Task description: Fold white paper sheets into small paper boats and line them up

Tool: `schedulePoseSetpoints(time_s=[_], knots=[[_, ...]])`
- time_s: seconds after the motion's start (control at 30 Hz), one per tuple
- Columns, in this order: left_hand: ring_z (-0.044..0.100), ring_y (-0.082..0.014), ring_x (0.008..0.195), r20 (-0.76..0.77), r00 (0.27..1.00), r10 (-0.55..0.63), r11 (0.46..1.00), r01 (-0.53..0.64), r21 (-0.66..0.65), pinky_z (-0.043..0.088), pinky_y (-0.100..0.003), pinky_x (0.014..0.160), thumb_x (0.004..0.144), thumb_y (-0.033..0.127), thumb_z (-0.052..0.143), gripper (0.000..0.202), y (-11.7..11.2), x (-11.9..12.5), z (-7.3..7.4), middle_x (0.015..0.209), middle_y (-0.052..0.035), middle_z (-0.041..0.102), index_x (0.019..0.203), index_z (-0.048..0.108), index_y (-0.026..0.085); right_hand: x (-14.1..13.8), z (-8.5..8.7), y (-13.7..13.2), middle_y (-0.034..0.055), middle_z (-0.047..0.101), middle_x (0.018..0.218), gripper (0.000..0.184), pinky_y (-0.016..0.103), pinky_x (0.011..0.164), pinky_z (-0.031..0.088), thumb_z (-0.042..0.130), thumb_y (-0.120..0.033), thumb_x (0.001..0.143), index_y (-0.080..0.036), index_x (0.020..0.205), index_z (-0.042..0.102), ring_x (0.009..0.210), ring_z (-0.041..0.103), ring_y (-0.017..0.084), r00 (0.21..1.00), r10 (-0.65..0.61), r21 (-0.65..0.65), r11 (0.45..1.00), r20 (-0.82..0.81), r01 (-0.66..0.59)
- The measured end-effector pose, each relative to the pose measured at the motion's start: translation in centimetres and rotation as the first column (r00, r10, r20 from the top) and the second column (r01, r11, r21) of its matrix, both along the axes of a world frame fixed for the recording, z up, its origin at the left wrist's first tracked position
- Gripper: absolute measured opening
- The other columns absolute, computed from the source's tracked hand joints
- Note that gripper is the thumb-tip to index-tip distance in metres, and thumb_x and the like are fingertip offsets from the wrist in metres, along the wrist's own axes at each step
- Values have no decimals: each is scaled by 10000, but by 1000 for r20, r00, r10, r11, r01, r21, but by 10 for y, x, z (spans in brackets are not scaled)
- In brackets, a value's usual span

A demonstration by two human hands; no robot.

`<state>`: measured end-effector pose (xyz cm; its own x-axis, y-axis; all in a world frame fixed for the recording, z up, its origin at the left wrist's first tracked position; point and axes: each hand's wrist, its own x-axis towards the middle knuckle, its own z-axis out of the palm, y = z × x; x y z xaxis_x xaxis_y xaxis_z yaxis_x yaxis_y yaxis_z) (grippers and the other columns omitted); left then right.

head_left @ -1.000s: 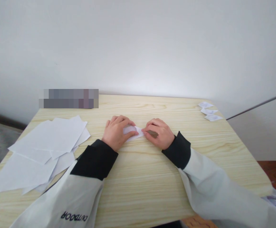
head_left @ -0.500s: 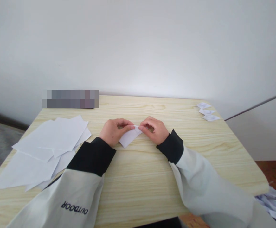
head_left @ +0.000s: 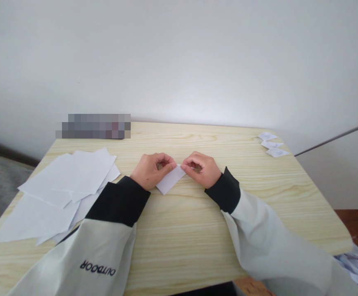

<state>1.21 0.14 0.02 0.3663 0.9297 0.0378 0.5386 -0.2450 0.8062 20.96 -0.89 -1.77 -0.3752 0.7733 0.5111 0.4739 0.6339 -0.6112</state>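
Note:
Between my two hands is a small folded piece of white paper (head_left: 170, 181), its lower corner pointing toward me. My left hand (head_left: 152, 170) pinches its upper edge between thumb and fingers. Close beside it, my right hand (head_left: 204, 168) pinches the same edge from the other side, the two thumb tips nearly touching. The fingers cover the paper's top edge, so the fold there is partly hidden.
Loose white paper sheets (head_left: 64, 176) overlap on the left of the wooden table (head_left: 181, 242). Three small folded papers (head_left: 273, 144) lie at the far right corner. A blurred-out object (head_left: 95, 127) sits at the back left, against the white wall (head_left: 179, 61).
Both hands keep their pinch on the folded paper and have barely moved. The whole view has shifted slightly.

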Motion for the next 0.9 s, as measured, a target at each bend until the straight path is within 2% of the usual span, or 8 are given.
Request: schedulePoseSetpoints(time_s=[0.17,0.37,0.47,0.63,0.9], knots=[[612,-171,720,-57,997,-44,996,48,74,455,-257,627,786,424,538,325,1,-1,-2,780,-53,698,852,717,161,-3,-1,-1,15,570,685,98,241,600,418,571,-210,829,-171,748,609,618,498,110,1000,-5,50,999,29,3],[614,-164,682,-20,1000,-11,997,13,78,463,-268,649,741,393,579,272,0,2,-2,727,-38,695,770,730,168,-10,-4,-4,9,560,695,97,244,601,407,576,-237,817,-180,740,587,620,493,112,997,-62,16,998,55,62],[619,-174,688,-3,1000,22,999,-22,23,467,-270,631,714,415,598,284,-1,2,0,728,-43,698,746,730,166,-10,-2,-3,-2,545,674,105,236,590,402,564,-225,810,-180,715,570,607,489,105,998,-47,-20,999,49,48],[604,-164,652,65,996,60,993,-53,-104,437,-252,560,692,456,631,318,-2,-4,4,714,-40,701,750,722,157,3,3,0,-1,533,656,111,230,564,391,533,-191,806,-172,701,565,589,481,99,997,51,-68,997,58,-47],[571,-133,567,199,977,77,965,-23,-260,399,-219,487,658,425,689,280,-1,-7,9,651,-26,687,704,703,149,19,5,3,5,565,665,114,231,547,384,520,-176,803,-175,709,584,583,491,98,991,109,-93,990,71,-102]])
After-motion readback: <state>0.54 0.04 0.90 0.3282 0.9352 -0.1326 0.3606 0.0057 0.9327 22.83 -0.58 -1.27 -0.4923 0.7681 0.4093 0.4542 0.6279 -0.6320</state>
